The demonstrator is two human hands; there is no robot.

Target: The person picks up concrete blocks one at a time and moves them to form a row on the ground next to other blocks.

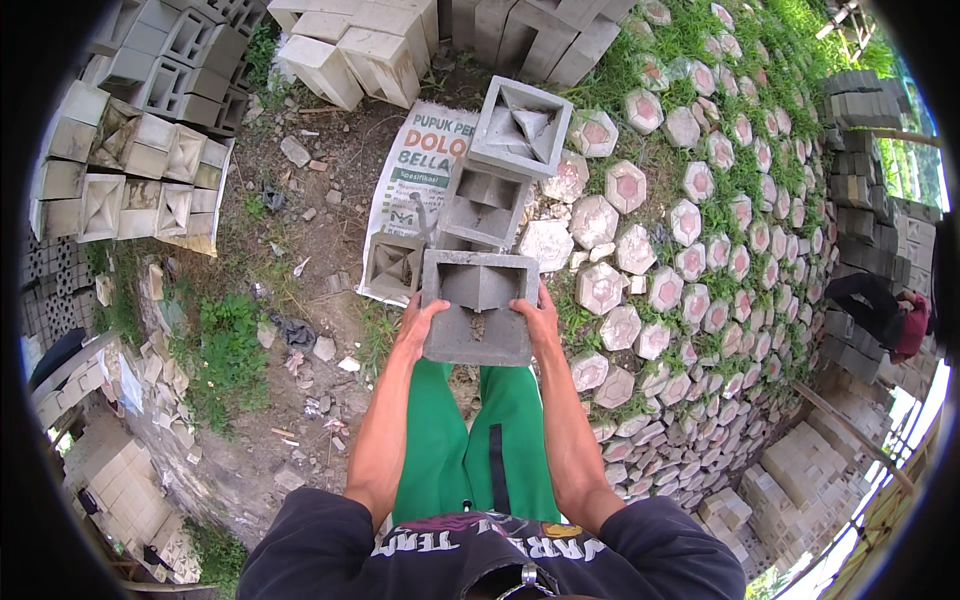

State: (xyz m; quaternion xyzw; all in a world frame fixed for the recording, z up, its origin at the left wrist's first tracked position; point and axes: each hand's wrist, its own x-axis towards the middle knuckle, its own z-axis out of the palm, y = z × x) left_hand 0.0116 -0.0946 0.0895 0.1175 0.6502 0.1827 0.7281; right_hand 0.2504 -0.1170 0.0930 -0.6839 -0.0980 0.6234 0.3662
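Note:
Between my two hands is a grey concrete vent block [478,346], square with slanted inner faces and a ridge down its middle. My left hand [419,326] grips its left side, thumb on the rim. The right side is held by my right hand [537,316], its thumb also on the rim. Just beyond it sits a second grey block [487,200], partly covered by the held one. Farther out is a paler block [556,128] with a pointed, star-like inside. A small block [393,268] rests on a white printed sack [437,133] by my left hand.
Hexagonal paving stones [597,222] cover the grassy ground to the right. Pale blocks [372,62] stand stacked ahead, with more block stacks [128,150] at the left. Stones and weeds [228,345] lie left of my legs. A person in red [908,325] is at the far right.

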